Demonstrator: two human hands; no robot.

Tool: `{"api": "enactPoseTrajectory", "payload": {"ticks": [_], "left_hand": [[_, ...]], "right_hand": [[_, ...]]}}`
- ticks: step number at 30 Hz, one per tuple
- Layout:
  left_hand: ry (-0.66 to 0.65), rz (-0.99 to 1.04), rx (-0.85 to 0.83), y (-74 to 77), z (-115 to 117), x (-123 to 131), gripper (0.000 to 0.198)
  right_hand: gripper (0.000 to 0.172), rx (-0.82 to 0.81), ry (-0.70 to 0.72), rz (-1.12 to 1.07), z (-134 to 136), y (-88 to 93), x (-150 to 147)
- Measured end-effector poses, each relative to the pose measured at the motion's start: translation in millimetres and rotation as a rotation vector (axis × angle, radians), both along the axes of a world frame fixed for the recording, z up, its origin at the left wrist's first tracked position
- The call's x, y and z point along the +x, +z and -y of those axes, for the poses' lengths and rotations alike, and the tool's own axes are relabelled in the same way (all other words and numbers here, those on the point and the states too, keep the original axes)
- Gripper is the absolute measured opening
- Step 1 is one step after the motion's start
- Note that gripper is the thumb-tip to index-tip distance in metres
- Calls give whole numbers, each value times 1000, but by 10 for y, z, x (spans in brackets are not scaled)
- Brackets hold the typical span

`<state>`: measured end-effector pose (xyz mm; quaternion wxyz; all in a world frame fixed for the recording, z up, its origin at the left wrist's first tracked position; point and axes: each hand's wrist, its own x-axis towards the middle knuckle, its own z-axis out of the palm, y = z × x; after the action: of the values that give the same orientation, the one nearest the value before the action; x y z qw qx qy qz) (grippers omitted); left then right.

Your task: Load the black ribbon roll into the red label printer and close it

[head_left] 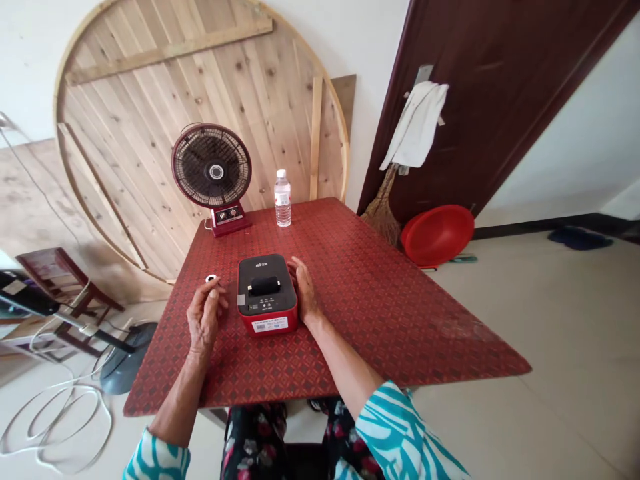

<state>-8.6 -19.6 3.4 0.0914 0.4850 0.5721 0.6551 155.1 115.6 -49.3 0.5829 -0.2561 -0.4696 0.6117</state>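
Observation:
A box (267, 287) with a black lid and red sides lies on the table in front of me. Its lid shows a small black device with white ends, and a white label is on the near side. My right hand (304, 283) rests along the box's right side, fingers stretched and holding nothing. To the left of the box, my left hand (206, 308) hovers over or rests on the table with loosely bent fingers. Just beyond its fingertips is a small white ring-shaped thing (211, 278) with a dark centre; whether the fingers touch it I cannot tell.
A dark red fan (213, 170) and a water bottle (283, 200) stand at the back of the patterned red table (400, 320). A round wooden board (280, 87) leans on the wall. Right of the table are a broom (383, 210) and a red basin (440, 233); cables (70, 413) lie left.

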Motion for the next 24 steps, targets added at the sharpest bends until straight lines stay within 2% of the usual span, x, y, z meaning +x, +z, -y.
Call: {"api": "enactPoseTrajectory", "payload": {"ticks": [3,6,9,16,24], "left_hand": [[-139,263,-117,80,-8,2,41],[-240,265,-320,171,-19,43,51],[-287,221,-477,225,-12,92,59],[-414,411,-560,242,-4,74,73],[-458,576,-617,241,-68,23,74]], "right_hand": [[50,4,-6,59,-28,-2,-6],[47,68,-23,140,-43,16,5],[47,91,-26,157,-46,28,13],[45,92,-21,155,-51,22,4],[44,86,-31,160,-53,4,3]]}}
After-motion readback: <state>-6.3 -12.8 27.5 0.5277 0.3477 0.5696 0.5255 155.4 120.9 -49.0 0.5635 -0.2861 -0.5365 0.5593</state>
